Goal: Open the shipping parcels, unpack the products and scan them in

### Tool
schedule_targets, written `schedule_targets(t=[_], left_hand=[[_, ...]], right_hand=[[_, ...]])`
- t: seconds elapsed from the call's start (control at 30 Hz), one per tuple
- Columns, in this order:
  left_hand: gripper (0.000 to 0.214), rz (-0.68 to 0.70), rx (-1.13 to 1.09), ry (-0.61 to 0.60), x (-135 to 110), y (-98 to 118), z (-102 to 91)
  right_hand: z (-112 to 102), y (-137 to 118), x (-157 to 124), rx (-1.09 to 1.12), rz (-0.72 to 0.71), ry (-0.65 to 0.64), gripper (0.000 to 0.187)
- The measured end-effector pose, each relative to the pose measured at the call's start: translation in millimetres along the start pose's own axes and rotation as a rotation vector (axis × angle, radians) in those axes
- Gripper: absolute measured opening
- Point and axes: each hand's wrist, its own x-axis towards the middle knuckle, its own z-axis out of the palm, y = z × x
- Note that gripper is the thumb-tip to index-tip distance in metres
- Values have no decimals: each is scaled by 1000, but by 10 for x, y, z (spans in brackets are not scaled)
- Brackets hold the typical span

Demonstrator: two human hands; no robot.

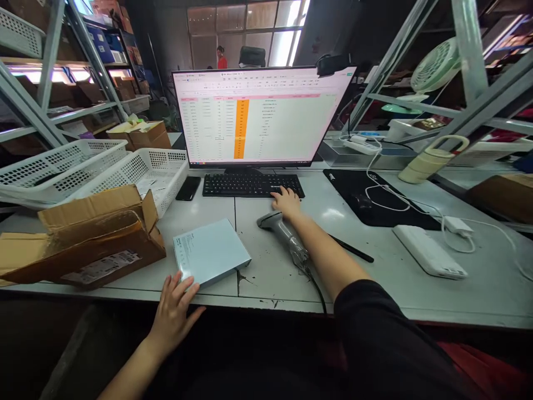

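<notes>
Firstly, one pale box (212,250): stiff, light, slick, I judged, best gripped edgewise. Left hand (175,305), loosely open, touched it; right hand (288,204), half-open, touched keyboard (237,186); neither gripped.

1. A warehouse workstation, part stockroom and part office.
2. Stockroom: metal shelving (50,61) holding boxes (100,45) and a white basket (19,34); an opened cardboard carton (104,247) on the desk (270,286).
3. Office: a monitor (287,130) showing a spreadsheet (208,125), a keyboard (235,186) and a handheld scanner (285,233).

Black phone (188,189) beside white perforated basket (173,186)
</notes>
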Motion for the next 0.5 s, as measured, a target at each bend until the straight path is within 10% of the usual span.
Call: schedule_targets(t=[0.3,0.5], left_hand=[[63,172,-21,151,-112,-173,-67],[74,-127,-233,280,65,-23,-188]], right_hand=[[-581,-327,-449,275,-131,143,56],[-592,-785,-1429,960,-590,-422,82]])
